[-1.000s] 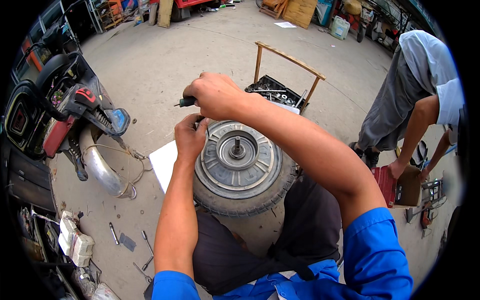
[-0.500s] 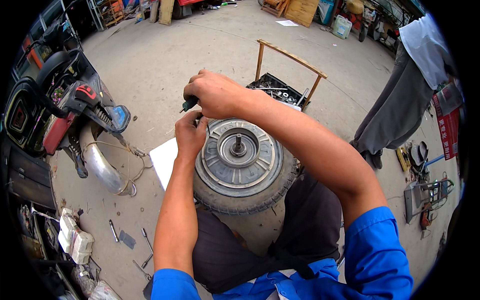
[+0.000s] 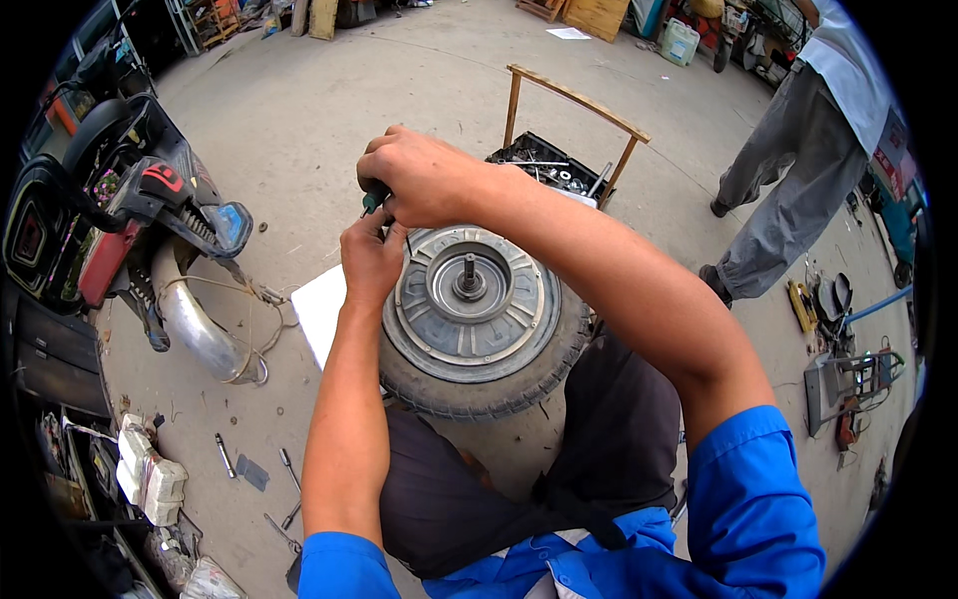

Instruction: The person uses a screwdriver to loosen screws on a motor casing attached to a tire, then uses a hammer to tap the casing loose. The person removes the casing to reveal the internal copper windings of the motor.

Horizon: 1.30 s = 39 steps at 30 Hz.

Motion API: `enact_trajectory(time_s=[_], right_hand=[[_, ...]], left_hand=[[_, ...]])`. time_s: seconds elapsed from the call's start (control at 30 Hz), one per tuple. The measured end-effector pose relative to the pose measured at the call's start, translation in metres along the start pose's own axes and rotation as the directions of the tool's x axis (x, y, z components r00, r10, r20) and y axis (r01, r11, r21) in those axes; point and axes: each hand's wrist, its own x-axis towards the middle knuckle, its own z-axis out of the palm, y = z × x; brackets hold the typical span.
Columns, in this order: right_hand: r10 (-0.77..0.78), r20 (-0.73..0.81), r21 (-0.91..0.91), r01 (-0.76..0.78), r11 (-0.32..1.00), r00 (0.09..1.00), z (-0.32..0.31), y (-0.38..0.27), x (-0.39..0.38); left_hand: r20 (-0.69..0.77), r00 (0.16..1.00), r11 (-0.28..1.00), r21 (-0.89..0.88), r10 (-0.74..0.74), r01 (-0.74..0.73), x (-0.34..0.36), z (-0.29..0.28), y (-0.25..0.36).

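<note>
A wheel (image 3: 469, 369) with a grey metal hub and black tyre lies flat between my knees, its threaded axle (image 3: 468, 275) pointing up. My right hand (image 3: 424, 182) reaches across above the wheel's far left side and is closed round a dark green-handled screwdriver (image 3: 373, 198), pointing down. Just below its tip, my left hand (image 3: 371, 262) is by the tyre's left edge, fingers pinched together. What those fingers hold, if anything, is hidden. Under the wheel's left side shows a white sheet (image 3: 317, 314).
Beyond the wheel stands a black toolbox (image 3: 544, 160) of metal parts with a wooden handle frame (image 3: 579, 102). A partly dismantled scooter (image 3: 150, 200) is at left. Wrenches (image 3: 289, 479) lie on the floor at lower left. Another person (image 3: 798, 170) stands at right.
Both hands have shifted slightly left, and the screwdriver now sits closer to the left hand's fingers. The person at right has changed stance, legs now apart.
</note>
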Motion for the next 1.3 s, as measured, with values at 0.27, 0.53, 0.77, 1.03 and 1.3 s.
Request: enact_trajectory(time_s=[0.27,0.53,0.77,1.03,1.3], right_hand=[[0.011,0.008,-0.005,-0.011,1.000,1.000,0.000,0.002,-0.002],[-0.026,0.010,0.017,0.026,1.000,1.000,-0.001,0.003,-0.004],[-0.079,-0.022,0.079,0.081,0.994,0.997,0.001,0.004,-0.011],[-0.101,-0.125,0.141,0.119,0.983,0.987,0.010,0.007,-0.020],[-0.011,-0.195,0.317,0.073,0.946,0.981,0.024,0.009,-0.034]], left_hand=[[0.032,0.999,1.000,0.028,-0.011,0.010,0.000,0.000,0.001],[0.030,1.000,1.000,0.027,0.002,-0.003,-0.001,0.001,-0.003],[-0.014,0.999,0.999,0.024,0.045,-0.045,-0.001,0.002,-0.008],[-0.016,0.998,0.998,0.018,0.066,-0.065,-0.001,0.002,-0.009],[-0.012,0.998,0.998,0.001,0.065,-0.065,0.000,0.003,-0.008]])
